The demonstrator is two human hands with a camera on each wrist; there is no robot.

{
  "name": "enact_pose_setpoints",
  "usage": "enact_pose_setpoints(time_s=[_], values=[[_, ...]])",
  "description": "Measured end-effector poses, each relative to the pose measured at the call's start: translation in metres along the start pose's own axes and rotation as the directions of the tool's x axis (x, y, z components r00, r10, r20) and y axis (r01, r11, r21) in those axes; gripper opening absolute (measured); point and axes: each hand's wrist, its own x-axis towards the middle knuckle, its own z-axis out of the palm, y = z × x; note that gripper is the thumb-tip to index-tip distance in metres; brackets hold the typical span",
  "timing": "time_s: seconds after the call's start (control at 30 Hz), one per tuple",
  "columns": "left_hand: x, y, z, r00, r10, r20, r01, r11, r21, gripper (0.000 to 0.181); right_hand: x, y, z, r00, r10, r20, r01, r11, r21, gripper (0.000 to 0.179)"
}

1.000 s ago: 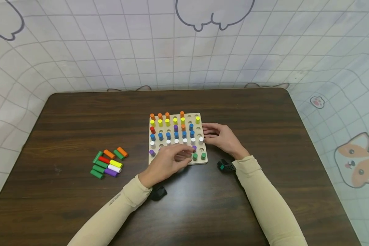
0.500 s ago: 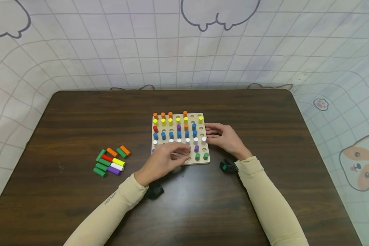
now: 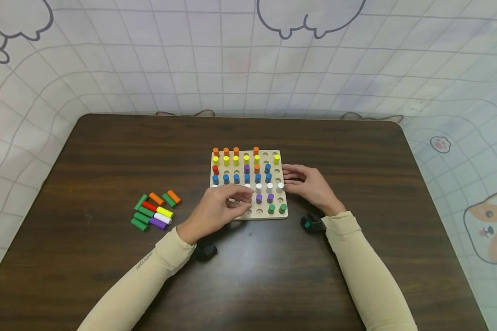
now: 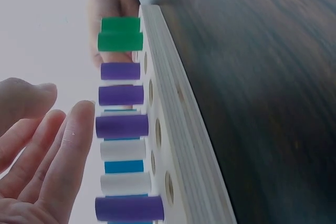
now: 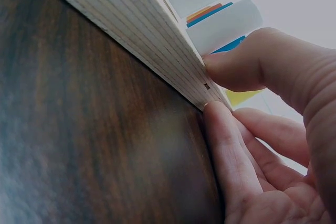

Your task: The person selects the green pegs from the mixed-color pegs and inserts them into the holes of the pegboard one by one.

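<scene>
A pale wooden pegboard (image 3: 269, 217) holds rows of coloured pegs, orange at the far side and green nearest. My left hand (image 3: 216, 206) hovers over its near left part and hides several holes. In the left wrist view the fingers (image 4: 79, 140) are extended close beside a purple peg (image 4: 122, 126), with nothing between thumb (image 4: 31, 98) and fingers. At the board's right side is my right hand (image 3: 312, 188). Its thumb (image 5: 236, 66) tip rests on the upper edge of the board, and a forefinger tip presses against the side near the tabletop.
Left of the board, loose pegs lie together on the dark wood table (image 3: 107, 257), among them a red peg (image 3: 150, 206), a yellow peg (image 3: 165, 211), a white peg (image 3: 163, 218) and several green ones. A patterned white cloth (image 3: 232, 55) hangs behind.
My left hand has drawn back leftward across the board, and a purple peg that it covered now shows upright in its hole. My right hand stays at the board's side. The head view has shifted slightly.
</scene>
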Motion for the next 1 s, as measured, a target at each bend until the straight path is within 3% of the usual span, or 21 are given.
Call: enact_pose_setpoints(time_s=[0.27, 1.0], values=[[-0.002, -0.005, -0.013, 0.999, 0.009, -0.032, -0.008, 1.000, 0.023, 0.029, 0.000, 0.001, 0.000, 1.000, -0.005, 0.002, 0.005, 1.000, -0.002, 0.062], [-0.020, -0.022, -0.066, 0.990, -0.090, -0.104, 0.104, 0.986, 0.132, 0.036, 0.001, 0.001, -0.001, 1.000, -0.003, 0.002, 0.003, 1.000, -0.005, 0.062]])
